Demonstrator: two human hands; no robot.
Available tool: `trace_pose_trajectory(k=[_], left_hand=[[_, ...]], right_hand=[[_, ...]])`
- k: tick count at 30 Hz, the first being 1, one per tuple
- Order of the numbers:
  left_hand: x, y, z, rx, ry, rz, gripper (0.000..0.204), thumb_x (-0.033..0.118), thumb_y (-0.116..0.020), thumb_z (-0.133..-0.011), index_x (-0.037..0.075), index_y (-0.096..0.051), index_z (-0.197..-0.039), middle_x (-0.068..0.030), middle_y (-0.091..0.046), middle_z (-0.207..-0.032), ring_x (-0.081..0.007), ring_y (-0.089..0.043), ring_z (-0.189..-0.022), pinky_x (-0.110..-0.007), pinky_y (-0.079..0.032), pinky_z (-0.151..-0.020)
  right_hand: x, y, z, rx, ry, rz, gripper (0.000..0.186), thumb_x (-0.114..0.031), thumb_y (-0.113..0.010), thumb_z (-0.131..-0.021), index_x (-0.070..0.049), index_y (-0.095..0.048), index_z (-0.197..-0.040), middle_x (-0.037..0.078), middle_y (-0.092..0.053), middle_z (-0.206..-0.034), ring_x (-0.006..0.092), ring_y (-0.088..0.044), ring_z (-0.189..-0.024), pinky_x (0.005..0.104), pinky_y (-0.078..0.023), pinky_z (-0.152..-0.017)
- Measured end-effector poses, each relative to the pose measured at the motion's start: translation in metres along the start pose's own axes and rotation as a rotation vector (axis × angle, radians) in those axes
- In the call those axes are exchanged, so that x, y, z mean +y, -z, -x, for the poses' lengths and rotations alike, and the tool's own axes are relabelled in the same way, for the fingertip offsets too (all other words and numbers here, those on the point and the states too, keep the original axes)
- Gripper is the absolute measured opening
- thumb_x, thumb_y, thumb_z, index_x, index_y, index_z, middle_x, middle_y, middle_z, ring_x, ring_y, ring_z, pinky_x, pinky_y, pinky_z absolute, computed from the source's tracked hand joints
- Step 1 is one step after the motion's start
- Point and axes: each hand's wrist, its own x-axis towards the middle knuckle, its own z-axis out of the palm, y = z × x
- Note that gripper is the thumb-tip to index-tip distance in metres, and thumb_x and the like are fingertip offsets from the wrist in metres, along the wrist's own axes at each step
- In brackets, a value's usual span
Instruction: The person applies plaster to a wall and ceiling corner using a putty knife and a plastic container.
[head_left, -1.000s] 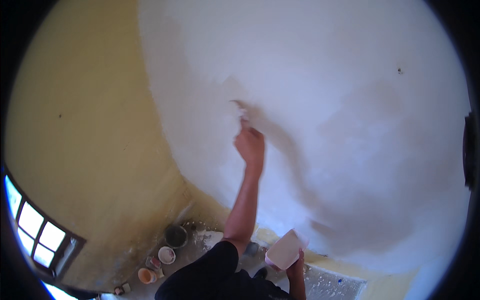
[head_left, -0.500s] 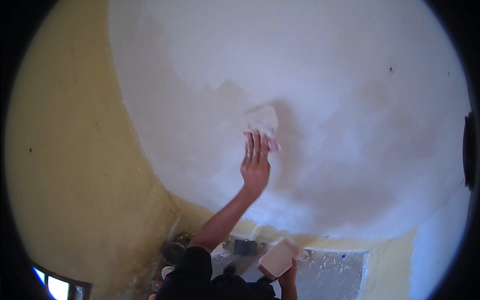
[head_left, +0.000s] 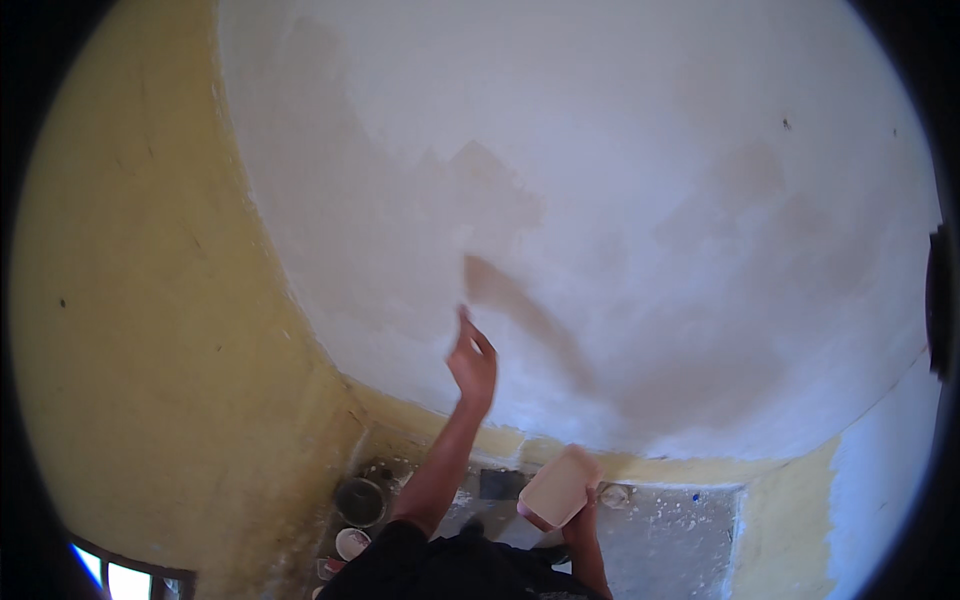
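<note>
My left hand [head_left: 473,368] is raised before the white-coated wall [head_left: 620,150], its fingers pinched together. The flat spreader in it is hardly visible now, seemingly turned edge-on against the pale wall. A dark shadow of the hand and arm falls on the coating just to the right. Lower down, my right hand [head_left: 582,510] grips a rectangular, pale pinkish tub [head_left: 562,488] by its right side. Whatever lies in the tub cannot be told apart from its pale surface.
A yellow wall [head_left: 140,250] meets the white one on the left. On the splattered floor [head_left: 660,540] stand a dark bucket [head_left: 360,502], a white-rimmed container [head_left: 352,543] and a dark block [head_left: 498,484]. A window [head_left: 130,582] shows at lower left.
My left hand has moved down and left from where it pressed the spreader flat on the wall, and has turned sideways. The tub in my right hand has shifted slightly upward.
</note>
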Motion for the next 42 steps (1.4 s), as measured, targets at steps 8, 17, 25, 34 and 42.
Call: trace_pose_trajectory(k=[8,17,25,34,42], left_hand=[[0.085,-0.023,-0.075,-0.166,0.093,-0.07,0.056,0.002,-0.054,-0.083,0.002,-0.045,-0.138,-0.0243,-0.059,-0.125,-0.0314,-0.069,-0.075,-0.038,-0.055,-0.061],[0.1,0.015,0.032,-0.488,-0.334,0.194,0.06,-0.005,-0.055,-0.074,-0.002,-0.049,-0.133,-0.0232,-0.055,-0.131,-0.0326,-0.065,-0.101,-0.036,-0.058,-0.066],[-0.011,0.052,-0.165,0.279,-0.309,-0.115,0.052,-0.006,-0.053,-0.085,-0.001,-0.047,-0.137,-0.0228,-0.053,-0.134,-0.0325,-0.06,-0.114,-0.037,-0.057,-0.077],[-0.043,0.065,-0.07,-0.224,-0.467,-0.154,0.056,-0.01,-0.054,-0.076,-0.002,-0.053,-0.131,-0.0239,-0.061,-0.12,-0.0356,-0.062,-0.109,-0.037,-0.058,-0.073],[-0.051,0.116,-0.214,0.2,0.108,-0.03,0.029,-0.001,-0.052,-0.083,-0.005,-0.064,-0.109,-0.023,-0.066,-0.076,-0.0418,-0.065,-0.07,-0.045,-0.053,-0.064]], right_hand=[[0.018,0.007,0.007,0.001,0.019,0.07,0.062,-0.043,-0.047,-0.095,-0.006,-0.032,-0.142,0.014,-0.05,-0.133,0.0297,-0.053,-0.122,0.0454,-0.044,-0.102],[0.027,0.015,0.021,0.004,0.015,0.037,0.061,-0.042,-0.045,-0.096,-0.005,-0.032,-0.142,0.016,-0.051,-0.133,0.0315,-0.052,-0.122,0.0458,-0.043,-0.103],[0.04,0.01,0.045,0.019,0.05,0.084,0.067,-0.047,-0.047,-0.094,-0.003,-0.033,-0.143,0.017,-0.049,-0.137,0.0339,-0.051,-0.125,0.0478,-0.041,-0.105],[0.045,-0.009,0.028,-0.11,0.011,0.069,0.062,-0.042,-0.048,-0.095,-0.004,-0.034,-0.142,0.016,-0.05,-0.135,0.032,-0.051,-0.124,0.0469,-0.042,-0.105],[0.071,-0.025,0.021,-0.106,-0.061,0.091,0.056,-0.04,-0.046,-0.096,-0.004,-0.036,-0.138,0.013,-0.053,-0.126,0.0271,-0.054,-0.119,0.0425,-0.045,-0.1]])
